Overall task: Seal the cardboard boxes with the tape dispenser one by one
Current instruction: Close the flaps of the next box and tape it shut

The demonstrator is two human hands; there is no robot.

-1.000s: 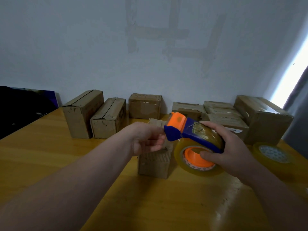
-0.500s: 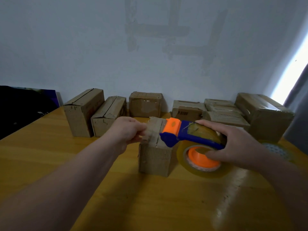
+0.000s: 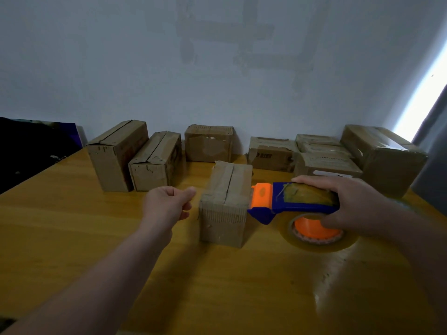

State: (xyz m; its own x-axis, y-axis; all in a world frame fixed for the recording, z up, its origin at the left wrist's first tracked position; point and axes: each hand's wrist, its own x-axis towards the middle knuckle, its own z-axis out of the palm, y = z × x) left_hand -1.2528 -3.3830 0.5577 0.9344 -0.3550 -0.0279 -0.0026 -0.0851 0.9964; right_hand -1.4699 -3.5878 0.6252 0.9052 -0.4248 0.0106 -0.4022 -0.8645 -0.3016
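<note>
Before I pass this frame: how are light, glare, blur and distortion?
Head view: dim overall; blown-out bright strip at the right edge; glare sheen on the table below the right hand holding the tape dispenser; left hand slightly motion-soft; wide-angle lean at the edges.

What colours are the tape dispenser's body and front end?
The tape dispenser has a blue body and an orange front end, seen in the head view.

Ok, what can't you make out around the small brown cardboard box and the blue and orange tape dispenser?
Head view:
Left hand: curled fingers hide whether it pinches anything.
Small brown cardboard box: any clear tape over its seam is too faint.
Blue and orange tape dispenser: right hand covers its rear.
</note>
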